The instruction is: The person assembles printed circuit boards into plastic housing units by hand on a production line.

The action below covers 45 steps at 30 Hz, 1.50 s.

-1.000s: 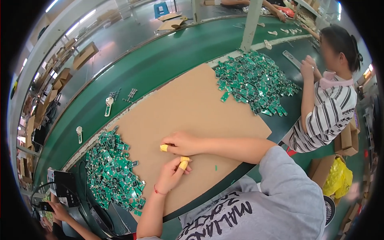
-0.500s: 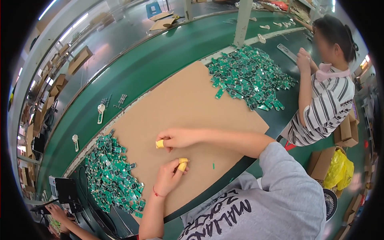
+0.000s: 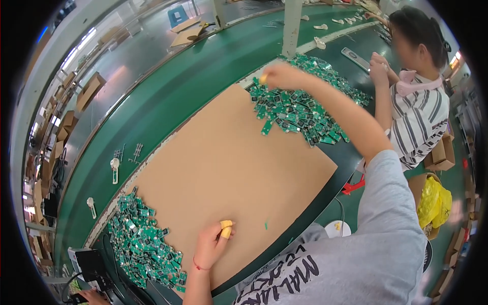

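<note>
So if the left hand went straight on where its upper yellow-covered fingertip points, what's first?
Probably the small green sliver on the brown sheet, to the right of the left hand; height above the sheet is unclear, so it might pass over.

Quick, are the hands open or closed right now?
Left hand: curled; cannot tell if it holds anything.
Right hand: blurred, at the far pile of green boards; cannot tell.

Head-worn fisheye camera: looks down from close above flat brown cardboard sheet (image 3: pixel 229 152), facing outward across long, smooth green belt (image 3: pixel 168 96).
</note>
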Each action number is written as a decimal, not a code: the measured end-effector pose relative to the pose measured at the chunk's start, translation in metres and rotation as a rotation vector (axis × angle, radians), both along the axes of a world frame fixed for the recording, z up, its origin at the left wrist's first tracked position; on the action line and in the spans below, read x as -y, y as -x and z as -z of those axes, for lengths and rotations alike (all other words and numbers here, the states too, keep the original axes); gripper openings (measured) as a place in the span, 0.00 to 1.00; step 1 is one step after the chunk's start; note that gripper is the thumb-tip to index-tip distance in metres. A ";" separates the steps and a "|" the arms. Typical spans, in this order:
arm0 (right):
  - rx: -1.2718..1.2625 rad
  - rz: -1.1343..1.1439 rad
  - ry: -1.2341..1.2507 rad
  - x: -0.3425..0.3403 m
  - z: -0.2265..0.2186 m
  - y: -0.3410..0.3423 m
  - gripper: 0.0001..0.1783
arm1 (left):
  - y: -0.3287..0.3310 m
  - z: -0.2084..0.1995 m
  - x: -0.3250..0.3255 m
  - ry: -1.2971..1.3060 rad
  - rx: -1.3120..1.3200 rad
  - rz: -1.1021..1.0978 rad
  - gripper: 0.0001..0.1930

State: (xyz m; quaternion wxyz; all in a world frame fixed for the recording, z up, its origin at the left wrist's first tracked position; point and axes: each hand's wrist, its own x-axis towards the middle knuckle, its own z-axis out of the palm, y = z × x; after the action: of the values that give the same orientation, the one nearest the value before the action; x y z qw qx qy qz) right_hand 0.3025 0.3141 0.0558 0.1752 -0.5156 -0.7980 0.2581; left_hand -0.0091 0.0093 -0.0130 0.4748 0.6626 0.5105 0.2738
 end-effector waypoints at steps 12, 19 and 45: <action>0.359 0.937 -0.210 -0.181 0.069 -0.205 0.28 | -0.004 0.007 -0.008 -0.195 -0.167 -0.019 0.07; 0.533 0.812 -0.095 -0.243 0.085 -0.243 0.37 | -0.007 0.004 -0.014 -0.233 -0.259 -0.003 0.11; -0.011 -0.488 -0.332 0.234 0.043 0.118 0.24 | -0.010 -0.030 0.000 -0.738 -0.664 -0.308 0.12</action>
State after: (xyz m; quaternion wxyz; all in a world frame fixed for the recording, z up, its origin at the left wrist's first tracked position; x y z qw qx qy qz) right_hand 0.1844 0.0802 0.0127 0.1943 -0.2713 -0.9288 0.1611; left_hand 0.0012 0.0093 0.0173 -0.0237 0.7541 0.5949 0.2773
